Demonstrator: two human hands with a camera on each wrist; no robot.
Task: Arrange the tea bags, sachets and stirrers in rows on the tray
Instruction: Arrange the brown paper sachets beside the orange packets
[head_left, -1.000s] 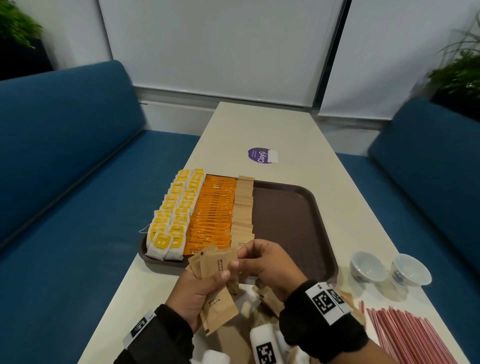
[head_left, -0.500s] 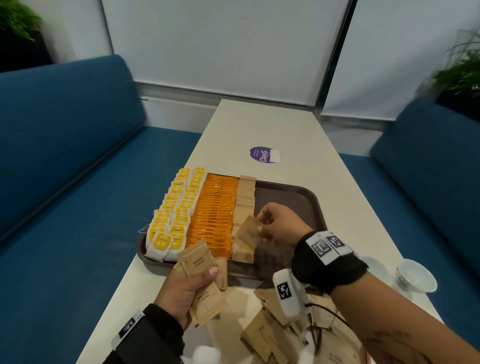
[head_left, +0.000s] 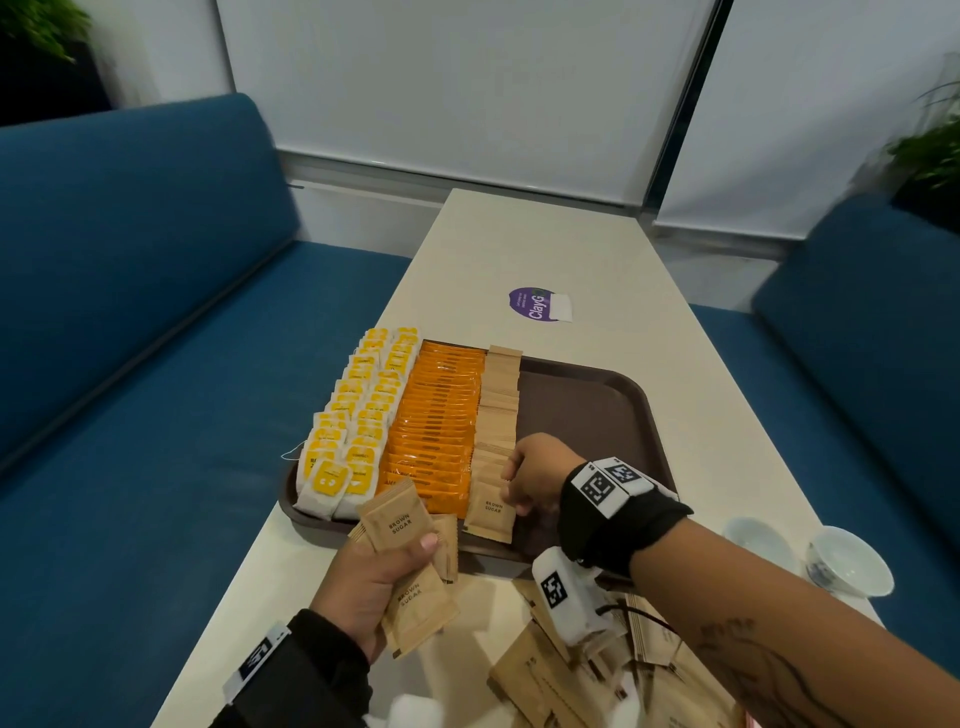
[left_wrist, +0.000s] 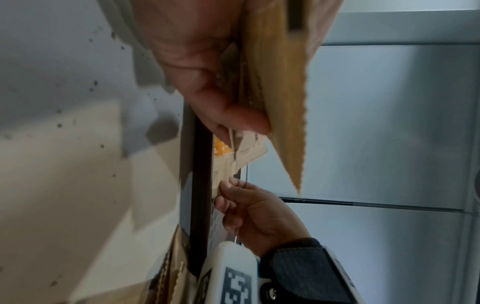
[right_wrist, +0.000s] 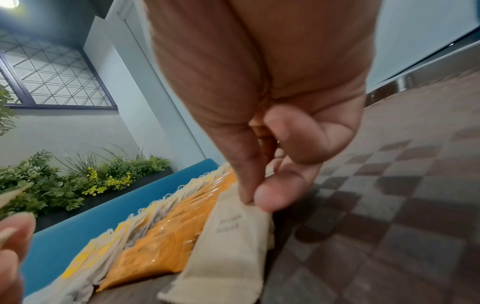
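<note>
On the brown tray (head_left: 582, 410), from the left: yellow tea bags (head_left: 358, 415), orange sachets (head_left: 436, 415), then a row of brown sugar sachets (head_left: 496, 415). Left hand (head_left: 369, 582) curled round a fan of brown sachets (head_left: 402, 525) above the counter (head_left: 571, 249). Right hand (head_left: 535, 480) pinching the nearest brown sugar sachet (head_left: 491, 512) at the row's front end. Loose brown packets (head_left: 545, 680) heaped on the counter beneath the right forearm.
</note>
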